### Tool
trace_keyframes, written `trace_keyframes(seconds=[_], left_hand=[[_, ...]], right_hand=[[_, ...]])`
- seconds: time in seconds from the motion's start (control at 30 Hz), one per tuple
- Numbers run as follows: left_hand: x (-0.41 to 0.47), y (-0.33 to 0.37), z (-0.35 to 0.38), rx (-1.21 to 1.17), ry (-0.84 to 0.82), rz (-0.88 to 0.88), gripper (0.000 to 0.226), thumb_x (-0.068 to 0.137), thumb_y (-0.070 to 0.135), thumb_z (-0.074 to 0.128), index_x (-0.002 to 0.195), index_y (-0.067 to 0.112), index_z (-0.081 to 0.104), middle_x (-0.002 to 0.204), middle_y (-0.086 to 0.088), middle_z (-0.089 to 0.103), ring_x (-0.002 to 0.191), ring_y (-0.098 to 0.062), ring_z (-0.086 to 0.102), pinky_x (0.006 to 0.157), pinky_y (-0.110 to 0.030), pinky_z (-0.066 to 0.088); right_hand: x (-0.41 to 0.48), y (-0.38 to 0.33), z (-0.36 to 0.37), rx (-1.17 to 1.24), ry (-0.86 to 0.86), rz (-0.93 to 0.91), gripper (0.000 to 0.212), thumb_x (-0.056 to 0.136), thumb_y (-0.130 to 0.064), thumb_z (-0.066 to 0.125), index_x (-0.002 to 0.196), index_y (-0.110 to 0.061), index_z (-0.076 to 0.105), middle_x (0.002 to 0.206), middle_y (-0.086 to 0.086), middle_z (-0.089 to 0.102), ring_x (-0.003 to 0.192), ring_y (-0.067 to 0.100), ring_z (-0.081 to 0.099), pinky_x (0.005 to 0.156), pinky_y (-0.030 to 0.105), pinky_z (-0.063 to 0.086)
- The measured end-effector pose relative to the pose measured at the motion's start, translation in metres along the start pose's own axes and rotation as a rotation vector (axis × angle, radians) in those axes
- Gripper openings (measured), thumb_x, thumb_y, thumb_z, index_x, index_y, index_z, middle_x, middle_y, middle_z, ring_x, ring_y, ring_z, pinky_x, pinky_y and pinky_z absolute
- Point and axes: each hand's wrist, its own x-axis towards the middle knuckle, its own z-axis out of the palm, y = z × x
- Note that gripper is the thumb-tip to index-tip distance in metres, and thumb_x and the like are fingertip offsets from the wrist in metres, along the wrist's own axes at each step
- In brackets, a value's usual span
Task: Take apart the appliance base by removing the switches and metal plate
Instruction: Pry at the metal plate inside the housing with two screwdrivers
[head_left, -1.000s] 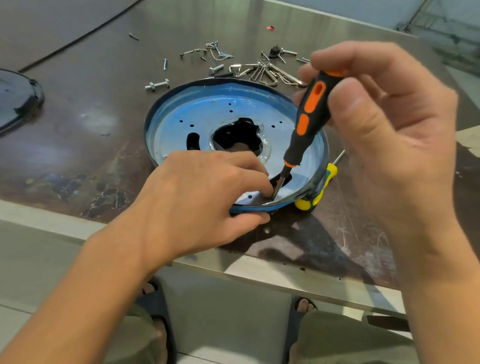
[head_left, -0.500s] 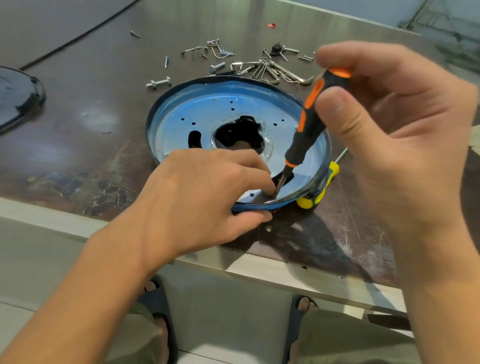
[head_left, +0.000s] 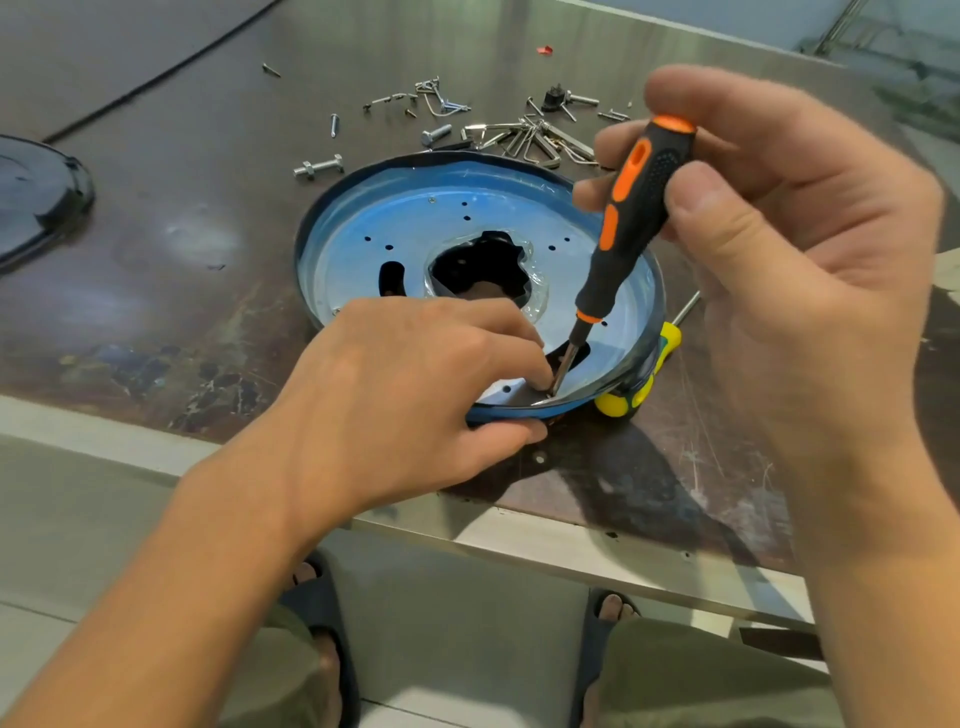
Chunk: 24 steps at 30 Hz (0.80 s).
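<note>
Steadying base (head_left: 467, 249) under left grip (head_left: 415, 384)

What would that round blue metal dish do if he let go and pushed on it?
The round blue base looks like thin sheet metal, so probably light and apt to slide on the smooth table. Its near right edge rests on a yellow-handled screwdriver, so it might rock; the left hand steadies it.

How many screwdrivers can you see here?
2: a black-and-orange-handled screwdriver in the right hand, tip inside the round blue metal base; a yellow-handled one lying partly under that base's right edge.
</note>
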Motion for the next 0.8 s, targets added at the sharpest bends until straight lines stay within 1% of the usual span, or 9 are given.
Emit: trace_keyframes(seconds=[0.1,0.17,0.33,0.43,0.5,0.57,0.67,0.73,0.8], left_hand=[[0.000,0.000,0.000,0.006,-0.012,0.000,0.031,0.088,0.062,0.050,0.107,0.046,0.069,0.118,0.028,0.064,0.096,-0.002,0.066,0.054,-0.023,0.045],[0.001,0.000,0.000,0.014,-0.014,0.004,0.030,0.089,0.062,0.050,0.106,0.046,0.069,0.119,0.028,0.064,0.096,-0.002,0.065,0.054,-0.024,0.047],[0.001,0.001,0.000,0.011,-0.017,0.002,0.032,0.089,0.061,0.050,0.107,0.045,0.070,0.118,0.026,0.065,0.094,-0.003,0.066,0.052,-0.022,0.044],[0.001,0.000,0.000,0.007,-0.025,0.002,0.033,0.089,0.062,0.047,0.106,0.046,0.069,0.119,0.027,0.064,0.094,-0.003,0.066,0.052,-0.024,0.045],[0.001,0.000,0.000,0.003,-0.028,-0.001,0.032,0.089,0.062,0.048,0.106,0.046,0.069,0.119,0.028,0.064,0.093,-0.002,0.066,0.052,-0.022,0.042],[0.001,0.000,0.000,0.007,-0.026,-0.002,0.032,0.089,0.063,0.046,0.106,0.046,0.069,0.119,0.028,0.064,0.093,-0.002,0.066,0.052,-0.021,0.041],[0.001,0.000,0.000,0.009,-0.024,0.002,0.035,0.089,0.063,0.043,0.106,0.046,0.069,0.119,0.027,0.064,0.094,-0.002,0.066,0.053,-0.022,0.044],[0.001,-0.001,0.000,0.010,-0.024,0.002,0.034,0.089,0.062,0.045,0.106,0.046,0.069,0.118,0.027,0.064,0.094,-0.002,0.066,0.054,-0.023,0.046],[0.001,-0.001,0.001,0.014,-0.024,0.000,0.032,0.089,0.062,0.048,0.107,0.046,0.069,0.118,0.028,0.063,0.095,-0.002,0.065,0.053,-0.025,0.047]], right_hand=[[0.001,-0.002,0.005,-0.051,0.034,-0.017,0.033,0.096,-0.012,0.066,0.127,-0.010,0.055,0.103,0.012,0.067,0.091,0.029,0.069,0.083,0.040,0.056],[0.002,-0.002,0.004,-0.100,0.057,-0.045,0.037,0.092,-0.013,0.073,0.125,-0.011,0.057,0.101,0.008,0.068,0.095,0.023,0.068,0.083,0.038,0.057],[0.001,-0.001,-0.005,0.008,-0.001,0.017,0.034,0.101,0.005,0.050,0.134,-0.002,0.051,0.117,0.019,0.068,0.107,0.035,0.071,0.092,0.043,0.056],[0.001,-0.002,-0.001,-0.051,0.048,0.011,0.028,0.100,-0.007,0.060,0.127,-0.008,0.056,0.111,0.012,0.066,0.098,0.019,0.066,0.086,0.036,0.054],[0.003,-0.003,0.000,-0.116,0.062,-0.014,0.033,0.094,-0.011,0.070,0.125,-0.011,0.057,0.103,0.006,0.063,0.088,0.011,0.060,0.079,0.028,0.052],[0.002,-0.002,-0.004,-0.120,0.048,-0.040,0.036,0.096,-0.004,0.067,0.129,-0.011,0.055,0.105,0.005,0.065,0.091,0.017,0.065,0.084,0.033,0.055],[0.001,0.001,-0.004,-0.047,-0.003,0.019,0.040,0.099,0.006,0.053,0.136,-0.008,0.049,0.116,0.017,0.066,0.105,0.038,0.070,0.096,0.046,0.055],[0.005,0.002,0.000,-0.057,-0.025,0.072,0.039,0.100,0.002,0.054,0.137,-0.007,0.048,0.117,0.023,0.065,0.105,0.042,0.068,0.094,0.045,0.056],[-0.004,-0.008,0.002,-0.119,-0.008,0.027,0.041,0.096,-0.006,0.066,0.134,-0.009,0.050,0.115,0.029,0.063,0.101,0.043,0.067,0.087,0.043,0.059]])
